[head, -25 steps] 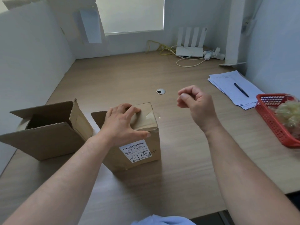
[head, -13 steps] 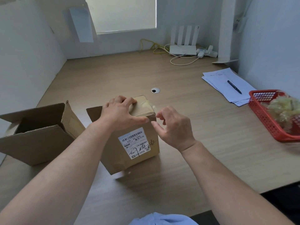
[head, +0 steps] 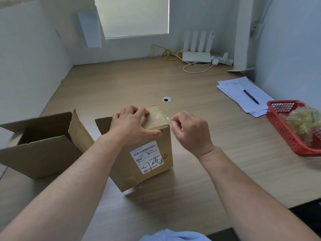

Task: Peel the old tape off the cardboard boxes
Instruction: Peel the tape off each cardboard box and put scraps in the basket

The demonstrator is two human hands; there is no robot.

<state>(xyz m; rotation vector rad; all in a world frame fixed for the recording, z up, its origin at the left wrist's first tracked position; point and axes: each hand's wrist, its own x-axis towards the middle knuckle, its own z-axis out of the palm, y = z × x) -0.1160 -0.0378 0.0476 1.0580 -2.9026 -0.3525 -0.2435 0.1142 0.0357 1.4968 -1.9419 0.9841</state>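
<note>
Centrally in the frame, a left hand (head: 132, 126) is gripping the top of a small brown box (head: 147, 157), thumb on its front, bracing it on the wooden worktop (head: 191, 188). Just right of it, a right hand (head: 189, 131) is pinching a tab of clear, glossy tape (head: 167, 118) at the box's top edge. Pulling low and slowly should be lifting it without tearing the matte cardboard.

Red basket (head: 281, 129): right side cut off, contents blurred. Open box (head: 40, 159): left corner out of frame. Taped box (head: 128, 178): label (head: 148, 156) print unreadable, top partly under left hand (head: 132, 126), end of tape (head: 159, 116) hidden in pinch of right hand (head: 189, 131).
</note>
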